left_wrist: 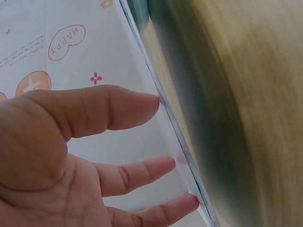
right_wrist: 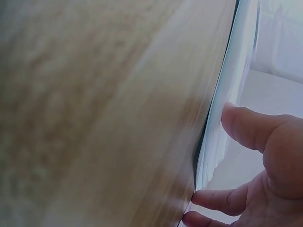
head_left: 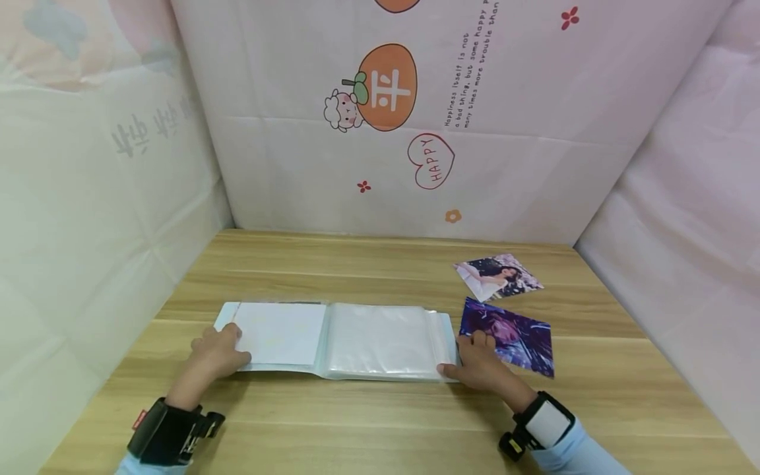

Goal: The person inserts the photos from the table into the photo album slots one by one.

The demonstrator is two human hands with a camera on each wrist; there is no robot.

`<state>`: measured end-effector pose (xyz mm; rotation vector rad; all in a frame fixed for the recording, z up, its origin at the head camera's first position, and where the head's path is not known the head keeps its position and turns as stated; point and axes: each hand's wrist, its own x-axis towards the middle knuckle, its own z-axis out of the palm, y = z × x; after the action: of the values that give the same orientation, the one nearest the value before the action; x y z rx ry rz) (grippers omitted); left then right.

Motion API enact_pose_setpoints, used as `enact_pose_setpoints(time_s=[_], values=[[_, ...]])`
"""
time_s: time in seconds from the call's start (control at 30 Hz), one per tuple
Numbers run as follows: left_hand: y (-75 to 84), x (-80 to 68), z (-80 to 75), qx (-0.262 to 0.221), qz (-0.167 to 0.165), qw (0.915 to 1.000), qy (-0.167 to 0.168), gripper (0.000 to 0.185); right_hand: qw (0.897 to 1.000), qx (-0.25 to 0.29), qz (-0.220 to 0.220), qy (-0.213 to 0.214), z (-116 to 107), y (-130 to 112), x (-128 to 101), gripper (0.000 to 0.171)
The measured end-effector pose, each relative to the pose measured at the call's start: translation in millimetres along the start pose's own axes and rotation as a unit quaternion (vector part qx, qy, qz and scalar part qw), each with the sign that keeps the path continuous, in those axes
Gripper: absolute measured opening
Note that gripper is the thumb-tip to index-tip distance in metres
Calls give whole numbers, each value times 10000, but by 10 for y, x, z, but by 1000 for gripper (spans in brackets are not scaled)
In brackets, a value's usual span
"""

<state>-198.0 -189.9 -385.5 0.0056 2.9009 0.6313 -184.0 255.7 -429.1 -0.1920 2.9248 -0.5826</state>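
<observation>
Two hands bracket an open photo album (head_left: 338, 340) that lies flat near the front of the desk (head_left: 380, 264); the left hand (head_left: 216, 353) rests at the album's left end, its grip loose, fingers nearly straight with the tips touching the cover's edge, as the left wrist view shows; the right hand (head_left: 481, 363) sits at the album's right end, fingers relaxed and lightly bent against the stacked page edges, thumb close to the lower corner; neither hand closes round anything. The left page is pale and opaque, the right a clear plastic sleeve, seemingly with nothing in it; judging by the look, the sleeves are thin, glossy and floppy, likely slippery to pinch and easy to crease, so the stiffer cover edges are the better places to hold or steady it, and the whole seems light. Just right of the right hand lies a purple photo (head_left: 509, 336), close to the album's end; a second photo (head_left: 497, 276) lies beyond it, a little apart.
</observation>
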Motion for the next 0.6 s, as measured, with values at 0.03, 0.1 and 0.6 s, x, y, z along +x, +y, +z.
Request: enact_pose_setpoints(time_s=[0.03,0.1,0.6], values=[[-10,8,10,-3,7,10000,-22,49,10000,-26,-6,27,2,1,1,76],[-32,24,28,-25,7,10000,-74,49,10000,-56,-19,63,5,5,3,76],[-77,80,72,-193,-127,9996,-176,45,9999,72,104,-105,-56,-15,-5,76]])
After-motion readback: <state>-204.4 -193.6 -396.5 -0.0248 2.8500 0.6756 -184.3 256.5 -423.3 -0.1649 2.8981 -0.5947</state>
